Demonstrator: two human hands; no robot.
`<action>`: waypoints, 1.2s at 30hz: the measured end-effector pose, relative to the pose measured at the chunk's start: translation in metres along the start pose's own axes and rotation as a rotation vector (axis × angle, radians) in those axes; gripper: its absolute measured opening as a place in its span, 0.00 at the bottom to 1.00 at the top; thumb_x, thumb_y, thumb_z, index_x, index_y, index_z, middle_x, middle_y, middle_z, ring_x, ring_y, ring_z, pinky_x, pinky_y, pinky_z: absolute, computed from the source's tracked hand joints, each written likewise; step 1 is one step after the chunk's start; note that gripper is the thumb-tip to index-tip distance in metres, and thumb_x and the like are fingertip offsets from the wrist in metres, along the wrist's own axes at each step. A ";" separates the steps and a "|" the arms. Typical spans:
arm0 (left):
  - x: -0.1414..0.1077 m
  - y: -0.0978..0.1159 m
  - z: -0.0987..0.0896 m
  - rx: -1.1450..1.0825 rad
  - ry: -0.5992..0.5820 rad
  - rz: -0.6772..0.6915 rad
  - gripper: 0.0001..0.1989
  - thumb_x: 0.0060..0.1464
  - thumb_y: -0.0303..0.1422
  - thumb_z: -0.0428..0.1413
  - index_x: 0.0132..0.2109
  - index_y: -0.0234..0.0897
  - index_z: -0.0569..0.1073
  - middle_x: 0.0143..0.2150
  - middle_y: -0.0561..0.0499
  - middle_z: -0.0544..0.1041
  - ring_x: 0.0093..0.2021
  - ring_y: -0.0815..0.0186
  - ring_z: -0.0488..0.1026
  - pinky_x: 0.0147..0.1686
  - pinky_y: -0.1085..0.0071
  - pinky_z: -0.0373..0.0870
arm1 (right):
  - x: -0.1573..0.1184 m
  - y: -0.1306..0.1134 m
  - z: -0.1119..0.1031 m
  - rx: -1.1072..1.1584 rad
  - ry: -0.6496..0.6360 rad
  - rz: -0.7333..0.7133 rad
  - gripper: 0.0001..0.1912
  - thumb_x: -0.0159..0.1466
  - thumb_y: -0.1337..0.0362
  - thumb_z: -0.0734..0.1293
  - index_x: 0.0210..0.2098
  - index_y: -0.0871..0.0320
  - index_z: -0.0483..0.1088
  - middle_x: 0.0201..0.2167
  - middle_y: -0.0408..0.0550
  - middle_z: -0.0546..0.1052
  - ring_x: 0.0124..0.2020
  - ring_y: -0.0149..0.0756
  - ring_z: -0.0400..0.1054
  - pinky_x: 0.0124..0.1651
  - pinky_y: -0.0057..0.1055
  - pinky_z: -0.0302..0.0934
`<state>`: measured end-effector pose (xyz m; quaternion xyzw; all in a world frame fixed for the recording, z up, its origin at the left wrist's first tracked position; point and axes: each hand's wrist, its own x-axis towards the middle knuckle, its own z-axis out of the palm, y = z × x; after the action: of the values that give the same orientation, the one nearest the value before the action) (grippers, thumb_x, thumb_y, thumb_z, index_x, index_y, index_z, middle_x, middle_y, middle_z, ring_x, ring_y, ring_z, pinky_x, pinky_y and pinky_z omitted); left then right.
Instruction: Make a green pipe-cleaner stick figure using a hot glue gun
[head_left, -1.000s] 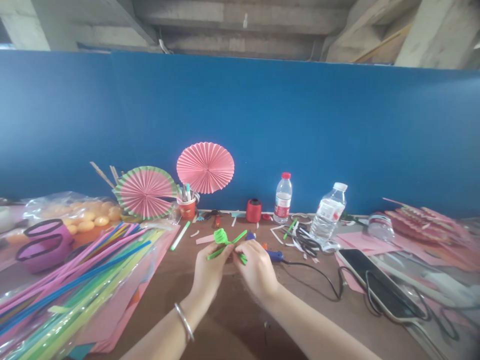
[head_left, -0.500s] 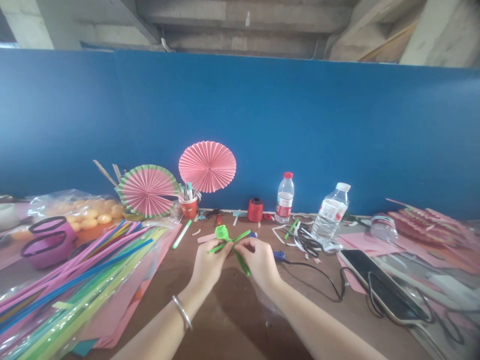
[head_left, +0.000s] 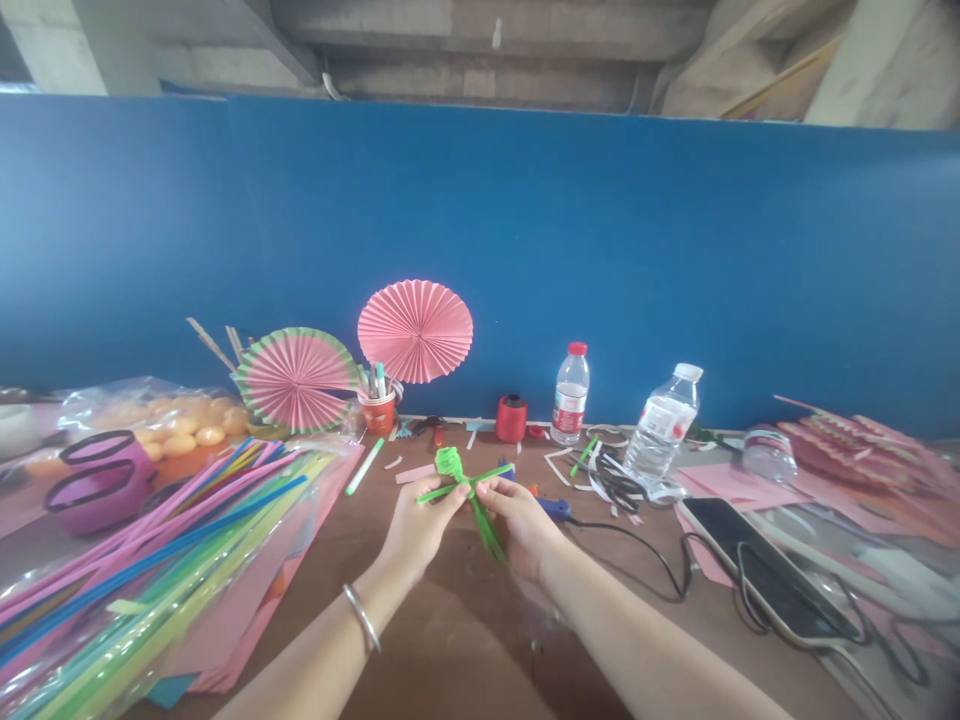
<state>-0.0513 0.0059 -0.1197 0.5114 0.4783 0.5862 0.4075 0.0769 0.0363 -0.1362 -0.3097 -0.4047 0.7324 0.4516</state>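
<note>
Blue partition (head_left: 600, 230) behind a brown desk (head_left: 450, 655). At centre, a green stem piece (head_left: 471, 487) is held over the desk between two hands: coil between ten and eleven o'clock, one thin arm towards two, another between eight and nine, a tail of strands hanging towards five. Left hand (head_left: 424, 520): thumb and fingers closed narrowly on the piece beside its crossing. Right hand (head_left: 526, 520): fingertips pinched on it just opposite. Judged by form, the piece is partway made: the coil is wound and the strands meet at one crossing, whereas arms and tail are loose-ended; whether the crossing is secured cannot be told. Farther out: at three, a blue corded tool (head_left: 555, 509); at one, a red spool (head_left: 511, 420); at eleven, a pink pleated disc (head_left: 415, 325), seemingly complete; between eight and nine, bundled coloured stems (head_left: 199, 527).
</note>
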 end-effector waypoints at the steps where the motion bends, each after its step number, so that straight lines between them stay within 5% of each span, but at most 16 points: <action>1: 0.000 0.001 0.000 -0.025 -0.007 -0.001 0.08 0.45 0.34 0.58 0.32 0.34 0.76 0.29 0.49 0.76 0.32 0.63 0.72 0.32 0.69 0.70 | -0.001 -0.001 0.000 0.024 -0.020 0.036 0.16 0.45 0.57 0.72 0.24 0.61 0.65 0.19 0.41 0.70 0.20 0.27 0.63 0.23 0.23 0.55; 8: 0.001 -0.002 -0.003 -0.232 -0.063 -0.031 0.05 0.46 0.32 0.58 0.32 0.37 0.73 0.30 0.53 0.75 0.33 0.67 0.70 0.36 0.73 0.67 | -0.003 -0.004 0.001 0.108 -0.082 0.161 0.12 0.47 0.61 0.71 0.29 0.61 0.69 0.19 0.41 0.72 0.17 0.25 0.63 0.20 0.21 0.55; 15: -0.002 -0.001 -0.007 -0.402 -0.299 -0.201 0.09 0.49 0.36 0.55 0.34 0.34 0.68 0.19 0.54 0.68 0.20 0.66 0.69 0.22 0.66 0.69 | -0.011 -0.008 0.004 0.065 -0.214 0.207 0.12 0.50 0.60 0.70 0.28 0.64 0.70 0.22 0.46 0.73 0.20 0.26 0.66 0.23 0.23 0.59; 21: -0.003 0.005 -0.012 -0.516 -0.476 -0.213 0.11 0.46 0.36 0.57 0.34 0.35 0.67 0.21 0.54 0.67 0.21 0.64 0.69 0.23 0.64 0.69 | -0.015 -0.010 0.006 -0.019 -0.265 0.166 0.14 0.47 0.58 0.71 0.25 0.64 0.69 0.20 0.44 0.73 0.18 0.24 0.64 0.22 0.22 0.58; 28: 0.000 0.000 -0.013 -0.545 -0.482 -0.167 0.09 0.47 0.36 0.56 0.33 0.35 0.69 0.28 0.52 0.67 0.23 0.69 0.66 0.24 0.69 0.67 | -0.013 -0.007 0.013 -0.182 -0.177 0.001 0.18 0.49 0.52 0.68 0.24 0.64 0.69 0.17 0.44 0.72 0.16 0.25 0.63 0.21 0.22 0.55; 32: 0.001 -0.003 -0.009 -0.484 -0.298 -0.114 0.08 0.46 0.35 0.58 0.33 0.35 0.70 0.33 0.51 0.69 0.31 0.68 0.68 0.31 0.71 0.66 | -0.011 -0.006 0.012 -0.303 -0.063 -0.148 0.15 0.51 0.55 0.67 0.22 0.62 0.71 0.17 0.42 0.71 0.19 0.27 0.63 0.24 0.23 0.54; 36: 0.001 -0.004 -0.002 -0.444 -0.184 -0.092 0.06 0.48 0.33 0.56 0.33 0.36 0.69 0.32 0.51 0.71 0.33 0.69 0.68 0.35 0.72 0.65 | -0.014 -0.009 0.008 -0.655 0.107 -0.477 0.08 0.55 0.61 0.65 0.27 0.57 0.74 0.28 0.45 0.75 0.29 0.34 0.66 0.34 0.27 0.56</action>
<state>-0.0538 0.0076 -0.1234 0.4384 0.3212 0.6087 0.5780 0.0790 0.0236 -0.1234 -0.3725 -0.6530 0.4222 0.5066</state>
